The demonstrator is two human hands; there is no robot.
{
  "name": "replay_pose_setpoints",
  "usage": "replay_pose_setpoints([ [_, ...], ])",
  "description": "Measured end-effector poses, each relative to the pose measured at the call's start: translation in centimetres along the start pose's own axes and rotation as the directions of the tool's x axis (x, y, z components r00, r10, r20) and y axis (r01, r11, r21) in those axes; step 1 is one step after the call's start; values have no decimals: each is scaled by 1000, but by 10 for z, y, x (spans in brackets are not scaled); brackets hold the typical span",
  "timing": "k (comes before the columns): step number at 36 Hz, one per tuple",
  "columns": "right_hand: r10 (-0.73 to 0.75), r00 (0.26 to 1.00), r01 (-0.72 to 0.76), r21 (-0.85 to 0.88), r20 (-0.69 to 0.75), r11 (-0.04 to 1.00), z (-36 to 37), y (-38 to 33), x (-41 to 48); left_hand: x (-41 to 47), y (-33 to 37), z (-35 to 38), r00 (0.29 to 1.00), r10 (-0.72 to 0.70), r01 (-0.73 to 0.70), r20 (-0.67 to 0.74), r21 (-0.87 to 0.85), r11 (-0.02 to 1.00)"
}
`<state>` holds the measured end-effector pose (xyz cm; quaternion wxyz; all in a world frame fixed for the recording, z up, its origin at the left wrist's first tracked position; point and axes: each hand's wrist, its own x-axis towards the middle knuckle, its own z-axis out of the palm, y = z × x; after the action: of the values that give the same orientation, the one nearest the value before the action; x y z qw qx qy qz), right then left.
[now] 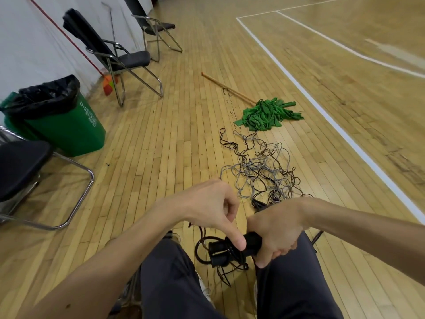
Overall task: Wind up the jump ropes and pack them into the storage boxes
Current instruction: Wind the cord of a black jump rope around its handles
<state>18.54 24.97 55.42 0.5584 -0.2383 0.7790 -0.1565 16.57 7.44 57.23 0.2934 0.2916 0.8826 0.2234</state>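
Here, from the head view, the right hand (276, 229) is clamped round two black handles (220, 252) held between the knees. The left hand (211, 203) lays its thumb on the cord (202, 247) looped about them; whether its curled fingers hold anything, I cannot tell. Winding well likely means keeping each turn snug, pinned under that thumb. Counted: two handles, one tangle of ropes (259, 171) on the floor (161, 146), too knotted to number, three chairs (128, 58), one bin (66, 125), one mop (266, 113). No storage box shows.
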Motion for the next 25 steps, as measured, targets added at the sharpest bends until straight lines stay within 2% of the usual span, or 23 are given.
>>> replay_pose_setpoints([
  [5, -110, 990, 111, -1, -90, 994, -1, -8, -18, -2, -10, -1, 993, 111, -114, -27, -325, 939],
  [13, -228, 927, 227, -40, -299, 973, -5, -19, -32, 1, -23, 0, 964, 233, -259, -124, -613, 746],
  [18, -301, 862, 341, 28, -408, 940, -10, -23, -36, 5, -25, 4, 952, 169, -304, -254, -742, 597],
  [22, -311, 821, 418, 133, -480, 898, -13, -24, -32, 13, -53, 19, 940, -7, -287, -341, -800, 526],
  [25, -320, 800, 486, 238, -507, 841, -13, -24, -29, 7, -66, 32, 900, -99, -288, -424, -750, 595],
])
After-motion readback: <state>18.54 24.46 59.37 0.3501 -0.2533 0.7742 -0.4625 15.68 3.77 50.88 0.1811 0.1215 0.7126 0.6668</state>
